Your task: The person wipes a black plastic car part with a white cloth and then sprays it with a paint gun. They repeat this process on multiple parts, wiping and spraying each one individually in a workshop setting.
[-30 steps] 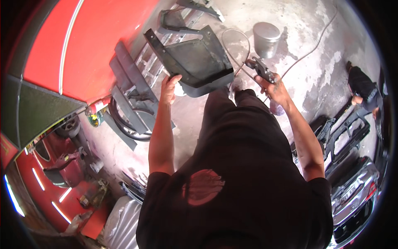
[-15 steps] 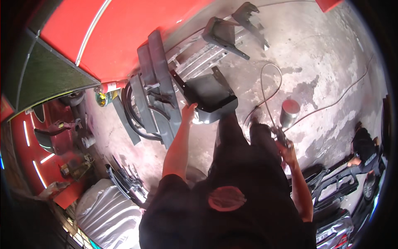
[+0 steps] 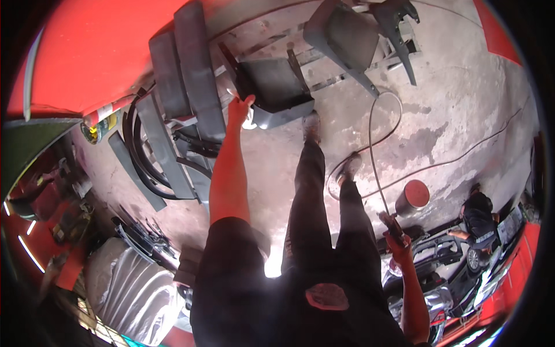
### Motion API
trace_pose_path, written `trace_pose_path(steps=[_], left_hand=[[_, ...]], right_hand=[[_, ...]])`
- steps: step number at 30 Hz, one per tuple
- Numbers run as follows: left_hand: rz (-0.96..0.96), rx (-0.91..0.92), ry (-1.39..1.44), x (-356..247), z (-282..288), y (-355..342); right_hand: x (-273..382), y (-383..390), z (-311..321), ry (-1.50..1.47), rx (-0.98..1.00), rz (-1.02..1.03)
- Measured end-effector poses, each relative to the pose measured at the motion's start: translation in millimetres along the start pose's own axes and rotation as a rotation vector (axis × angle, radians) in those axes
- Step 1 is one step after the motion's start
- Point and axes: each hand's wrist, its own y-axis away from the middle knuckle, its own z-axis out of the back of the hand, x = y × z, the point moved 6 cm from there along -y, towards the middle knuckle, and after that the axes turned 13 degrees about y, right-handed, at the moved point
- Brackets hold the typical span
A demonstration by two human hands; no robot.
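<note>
My left hand (image 3: 240, 107) grips the lower left edge of a dark grey plastic panel (image 3: 272, 84), which lies over or just above the metal rails (image 3: 321, 58), with something pale at my fingers. My right hand (image 3: 399, 248), low at the right, is closed on a dark spray gun (image 3: 392, 228) with a hose (image 3: 374, 162) running from it up into a loop on the floor. Dark panels (image 3: 196, 69) and curved black trims (image 3: 144, 150) stand at the left of the held panel; two more shaped panels (image 3: 341, 40) sit to its upper right.
A metal can (image 3: 411, 196) stands right of my feet. Another person (image 3: 480, 222) bends among car parts at the right. A silver cover (image 3: 127, 283) is at lower left, a red and yellow object (image 3: 95, 127) by the red wall (image 3: 87, 52). A cable (image 3: 462, 162) crosses the floor.
My left arm has carried the panel away from my body toward the rails. My right hand with the spray gun has dropped down and right, and the view has shifted, showing more floor.
</note>
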Motion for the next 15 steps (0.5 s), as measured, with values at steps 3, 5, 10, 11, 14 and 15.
trace_pose_path(steps=[3,5,10,11,14,15], left_hand=[[0.001,0.019,-0.038,23.6,33.2,-12.0],[-0.139,-0.095,-0.044,34.2,77.7,-7.2],[-0.204,-0.448,-0.322,-1.3,108.6,64.9],[-0.137,-0.512,-0.221,-28.1,104.8,95.3],[0.179,-0.166,0.526,-34.2,53.6,164.5],[0.101,-0.070,0.363,-62.9,17.6,199.6]], right_hand=[[36.3,-15.2,-15.5,-0.003,0.048,-0.022],[67.3,-21.9,-27.7,-0.025,0.017,0.020],[83.2,-27.3,-36.4,-0.113,0.019,-0.026],[84.3,-26.5,-37.4,-0.153,0.009,-0.043],[85.9,-39.7,-60.8,-0.685,-0.064,-0.166],[110.1,-48.4,-59.1,-0.447,-0.032,-0.110]])
